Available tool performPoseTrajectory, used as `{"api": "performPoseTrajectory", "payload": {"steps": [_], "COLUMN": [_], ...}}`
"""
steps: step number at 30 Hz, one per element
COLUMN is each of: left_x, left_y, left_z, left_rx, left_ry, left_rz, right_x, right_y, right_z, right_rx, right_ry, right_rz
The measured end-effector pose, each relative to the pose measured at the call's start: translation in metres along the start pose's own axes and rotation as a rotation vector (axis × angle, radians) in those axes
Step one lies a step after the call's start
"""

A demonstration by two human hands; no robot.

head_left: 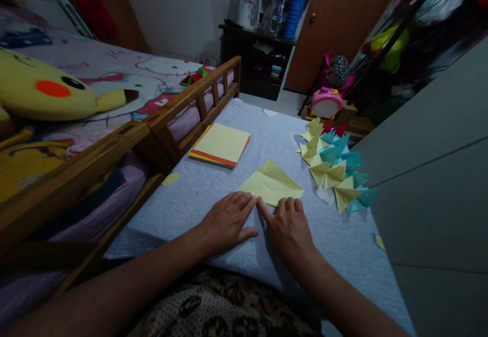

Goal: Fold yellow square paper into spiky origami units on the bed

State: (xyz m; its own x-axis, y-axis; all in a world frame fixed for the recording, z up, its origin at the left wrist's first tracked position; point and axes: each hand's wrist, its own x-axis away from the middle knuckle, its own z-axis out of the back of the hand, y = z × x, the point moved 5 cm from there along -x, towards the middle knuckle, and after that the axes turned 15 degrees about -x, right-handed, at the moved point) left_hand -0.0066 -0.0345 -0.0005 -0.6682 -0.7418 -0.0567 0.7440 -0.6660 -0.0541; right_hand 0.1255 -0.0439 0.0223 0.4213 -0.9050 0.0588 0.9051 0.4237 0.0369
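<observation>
A pale yellow sheet of origami paper (269, 182), partly folded with creases across it, lies on the cloth in front of me. My left hand (227, 221) rests flat at its lower left edge, thumb apart and fingertips on the paper. On the near right edge, my right hand (290, 231) presses down with the index finger stretched out toward the left fingertips and the other fingers bent on the paper. Neither hand grips anything.
A stack of square paper sheets (223, 144) sits at the back left. To the right stand several folded yellow paper pieces (328, 174) and blue paper pieces (348, 159). A wooden bed rail (202, 105) borders the left side; a pale cabinet (430, 174) is at right.
</observation>
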Motion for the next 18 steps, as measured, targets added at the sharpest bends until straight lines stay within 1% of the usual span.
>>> {"api": "performPoseTrajectory", "payload": {"steps": [3,6,12,18], "left_x": [0.004,0.008,0.014,0.018], "left_y": [-0.003,-0.006,-0.012,-0.015], "left_z": [0.0,-0.002,-0.005,-0.011], "left_rx": [-0.03,-0.058,-0.11,-0.121], "left_ry": [0.005,0.006,0.042,0.043], "left_rz": [0.013,0.031,0.081,0.108], "right_x": [0.001,0.008,0.035,0.059], "right_y": [-0.001,0.004,0.026,0.048], "right_z": [-0.002,-0.003,-0.011,-0.02], "right_rx": [-0.003,-0.019,0.001,0.029], "right_ry": [0.003,0.024,0.089,0.124], "right_rz": [-0.013,-0.001,-0.007,-0.049]}}
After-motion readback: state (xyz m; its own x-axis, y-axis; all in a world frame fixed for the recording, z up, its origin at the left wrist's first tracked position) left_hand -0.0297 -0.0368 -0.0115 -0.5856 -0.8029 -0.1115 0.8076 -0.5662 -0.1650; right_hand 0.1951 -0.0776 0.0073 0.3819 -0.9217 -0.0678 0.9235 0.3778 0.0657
